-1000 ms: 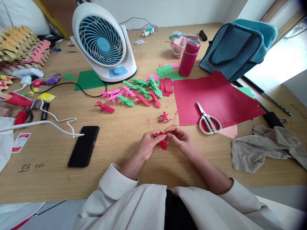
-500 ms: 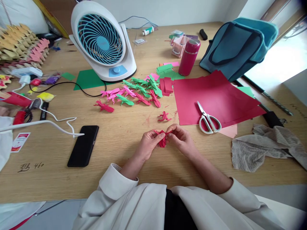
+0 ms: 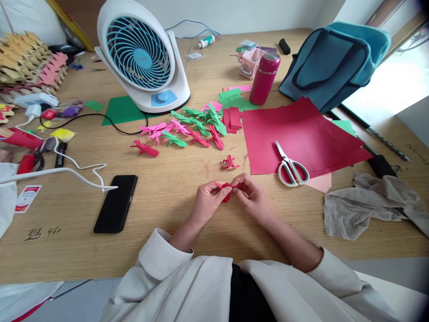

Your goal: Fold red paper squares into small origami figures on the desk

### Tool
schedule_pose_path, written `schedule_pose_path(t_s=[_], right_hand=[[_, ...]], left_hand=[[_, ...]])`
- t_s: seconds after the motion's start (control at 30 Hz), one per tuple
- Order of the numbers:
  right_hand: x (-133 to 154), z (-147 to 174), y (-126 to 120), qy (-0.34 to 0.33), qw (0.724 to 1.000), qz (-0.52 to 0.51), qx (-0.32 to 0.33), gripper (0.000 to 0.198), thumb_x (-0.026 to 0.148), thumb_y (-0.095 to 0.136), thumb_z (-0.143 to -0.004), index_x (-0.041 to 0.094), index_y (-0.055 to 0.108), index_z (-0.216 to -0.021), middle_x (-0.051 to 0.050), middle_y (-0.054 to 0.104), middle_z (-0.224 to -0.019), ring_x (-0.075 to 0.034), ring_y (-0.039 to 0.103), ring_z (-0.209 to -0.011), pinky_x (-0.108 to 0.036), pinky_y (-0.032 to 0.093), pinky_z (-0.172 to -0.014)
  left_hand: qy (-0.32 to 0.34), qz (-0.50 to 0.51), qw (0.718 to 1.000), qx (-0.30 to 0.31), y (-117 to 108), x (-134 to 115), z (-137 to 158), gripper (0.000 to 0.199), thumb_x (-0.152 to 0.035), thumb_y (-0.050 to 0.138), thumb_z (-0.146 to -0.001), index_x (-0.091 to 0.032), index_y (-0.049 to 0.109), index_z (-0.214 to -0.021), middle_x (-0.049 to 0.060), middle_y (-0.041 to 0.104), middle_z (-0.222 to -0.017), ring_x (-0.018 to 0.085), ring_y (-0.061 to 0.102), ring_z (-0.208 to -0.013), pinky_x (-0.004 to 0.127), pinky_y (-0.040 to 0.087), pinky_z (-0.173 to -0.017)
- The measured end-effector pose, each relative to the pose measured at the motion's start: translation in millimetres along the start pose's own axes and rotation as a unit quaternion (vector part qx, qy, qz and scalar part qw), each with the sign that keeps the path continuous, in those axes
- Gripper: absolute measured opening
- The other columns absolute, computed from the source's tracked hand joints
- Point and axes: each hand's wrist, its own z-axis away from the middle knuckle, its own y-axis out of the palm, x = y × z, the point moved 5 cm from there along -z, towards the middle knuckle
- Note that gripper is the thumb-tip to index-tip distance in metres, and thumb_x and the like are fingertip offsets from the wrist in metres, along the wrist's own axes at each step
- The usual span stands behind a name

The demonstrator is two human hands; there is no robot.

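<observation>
Between my two hands is a small folded red paper figure [image 3: 226,197], partly covered by my fingers. My left hand [image 3: 211,199] pinches its left side, thumb on top. With thumb and forefinger, my right hand [image 3: 252,197] grips a thin red piece at its right. Just beyond my fingertips lies another red folded paper figure [image 3: 229,162] with thin limbs. Farther back a loose group of folded green paper figures [image 3: 197,120] mixes with pink paper figures [image 3: 159,130] and red paper figures [image 3: 145,148].
White-handled scissors [image 3: 291,165] lie on large red paper sheets [image 3: 301,129] to the right. A black phone [image 3: 116,203] rests at left. Behind stand a fan [image 3: 144,58], a red flask [image 3: 264,79] and a blue bag [image 3: 331,65]. A grey cloth [image 3: 355,210] lies far right.
Both hands keep their pinch on the red paper figure. Less of it shows below my fingers now, and my right hand has shifted slightly over it.
</observation>
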Motion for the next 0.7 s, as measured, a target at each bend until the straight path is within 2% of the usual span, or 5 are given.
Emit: schedule_pose_path(t_s=[0.13, 0.27, 0.5, 0.7], right_hand=[[6.7, 1.3, -0.1, -0.045, 0.998, 0.050, -0.014, 0.003, 0.024, 0.057, -0.091, 0.023, 0.059, -0.090, -0.004, 0.056, -0.090, -0.017, 0.056, -0.081, -0.032, 0.049, -0.074], [10.2, 1.3, -1.1, -0.065, 0.996, 0.052, -0.022, 0.004, 0.020, 0.057, -0.090, 0.023, 0.060, -0.089, -0.003, 0.056, -0.089, -0.017, 0.056, -0.079, -0.032, 0.050, -0.074], [10.0, 1.2, -3.4, -0.048, 0.999, 0.000, -0.011, 0.008, 0.030, 0.060, -0.091, 0.023, 0.063, -0.090, -0.005, 0.058, -0.091, -0.017, 0.059, -0.080, -0.034, 0.053, -0.074], [7.6, 1.4, -5.7, -0.048, 0.999, -0.004, -0.019, 0.010, 0.033, 0.063, -0.090, 0.023, 0.062, -0.089, -0.004, 0.058, -0.089, -0.017, 0.059, -0.079, -0.033, 0.052, -0.074]], left_hand=[[0.004, 0.000, 1.000, -0.010, 0.5, -1.3, 0.0, 0.031, -0.044, 0.079, -0.070, -0.015, 0.071, -0.076, 0.002, 0.070, -0.074, 0.013, 0.062, -0.067, 0.024, 0.052, -0.064], [0.009, 0.007, 1.000, -0.002, 1.2, -5.9, 0.4, 0.030, -0.044, 0.081, -0.069, -0.016, 0.070, -0.073, 0.002, 0.069, -0.073, 0.014, 0.064, -0.068, 0.026, 0.054, -0.067], [0.001, 0.027, 1.000, 0.012, -0.5, -5.6, -0.2, 0.026, -0.039, 0.082, -0.069, -0.016, 0.072, -0.075, 0.001, 0.069, -0.067, 0.012, 0.062, -0.061, 0.024, 0.050, -0.060], [0.014, 0.004, 0.999, 0.030, -1.5, -6.7, -1.2, 0.025, -0.039, 0.080, -0.072, -0.016, 0.073, -0.075, 0.001, 0.069, -0.068, 0.012, 0.060, -0.063, 0.024, 0.049, -0.062]])
